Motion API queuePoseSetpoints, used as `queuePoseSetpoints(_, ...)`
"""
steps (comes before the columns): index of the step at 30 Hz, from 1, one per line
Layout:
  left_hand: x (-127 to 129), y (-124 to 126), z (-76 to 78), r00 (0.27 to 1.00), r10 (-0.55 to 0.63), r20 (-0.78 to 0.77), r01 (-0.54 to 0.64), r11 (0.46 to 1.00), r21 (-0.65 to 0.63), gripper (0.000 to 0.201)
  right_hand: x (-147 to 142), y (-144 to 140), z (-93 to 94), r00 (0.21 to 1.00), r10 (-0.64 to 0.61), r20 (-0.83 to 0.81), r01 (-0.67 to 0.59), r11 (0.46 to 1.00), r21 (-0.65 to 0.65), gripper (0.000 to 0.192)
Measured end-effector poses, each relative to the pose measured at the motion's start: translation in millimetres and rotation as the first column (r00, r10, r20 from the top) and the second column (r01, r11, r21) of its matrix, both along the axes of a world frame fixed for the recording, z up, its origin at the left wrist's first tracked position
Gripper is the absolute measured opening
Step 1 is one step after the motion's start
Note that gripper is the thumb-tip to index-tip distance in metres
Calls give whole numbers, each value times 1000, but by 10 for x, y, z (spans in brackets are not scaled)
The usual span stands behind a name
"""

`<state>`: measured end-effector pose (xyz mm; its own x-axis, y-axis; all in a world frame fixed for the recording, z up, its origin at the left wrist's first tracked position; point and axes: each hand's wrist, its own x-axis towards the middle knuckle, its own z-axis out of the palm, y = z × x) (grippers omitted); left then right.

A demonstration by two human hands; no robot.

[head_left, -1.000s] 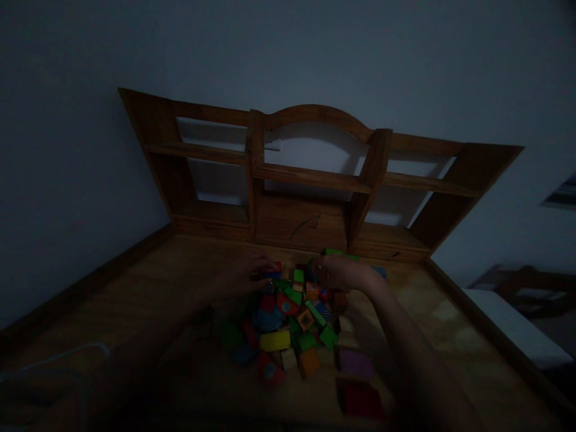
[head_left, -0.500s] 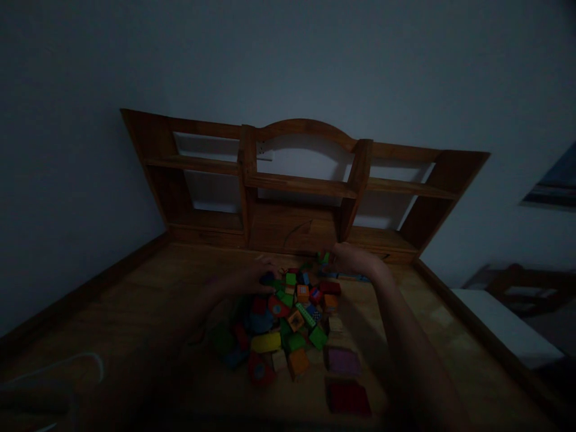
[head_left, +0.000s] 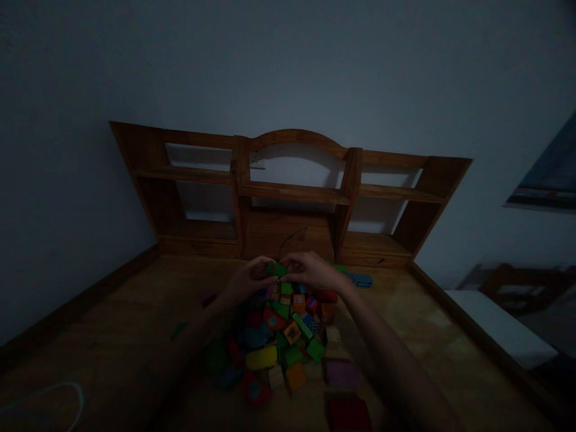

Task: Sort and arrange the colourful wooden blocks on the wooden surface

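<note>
The room is very dim. A heap of coloured wooden blocks [head_left: 288, 330] lies on the wooden desk [head_left: 112, 336] in front of me. Both hands meet above the far side of the heap. My left hand [head_left: 246, 279] and my right hand [head_left: 310, 270] pinch a small green block [head_left: 276, 268] between their fingertips, lifted a little off the pile. A yellow block [head_left: 261, 357], an orange block [head_left: 296, 377] and a dark red block [head_left: 348, 414] lie nearer to me.
A wooden shelf unit [head_left: 292, 192] with open compartments stands at the back of the desk against the wall. A blue block [head_left: 360, 279] lies behind my right hand. A white cable [head_left: 58, 390] loops at lower left. A chair and a white surface [head_left: 499, 324] are at right.
The hands were apart at either side of the heap. My right hand came leftward with the green block, and both hands now hold it together. The camera tilted slightly.
</note>
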<state>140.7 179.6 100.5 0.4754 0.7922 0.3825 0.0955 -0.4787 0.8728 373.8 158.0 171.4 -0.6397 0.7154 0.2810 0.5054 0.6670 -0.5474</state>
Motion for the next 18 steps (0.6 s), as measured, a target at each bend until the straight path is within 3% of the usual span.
queuePoseSetpoints(5, -84, 51, -51, 996, 92, -2, -91, 993, 80, 38, -112, -19, -72, 997, -9, -80, 13, 999, 41, 37)
queuePoseSetpoints(11, -172, 89, -39, 979, 160, -126, -128, 965, 228, 34, -163, -59, -34, 999, -53, -6, 54, 994, 94, 37)
queuePoseSetpoints(14, -234, 132, -63, 949, 227, -220, -152, 937, 315, 39, 93, 28, 77, 987, -148, 56, 137, 977, 162, 36)
queuePoseSetpoints(18, -356, 236, -130, 871, 297, -390, -122, 902, 414, 32, 871, 193, 218, 888, -441, 129, 408, 886, 221, 29)
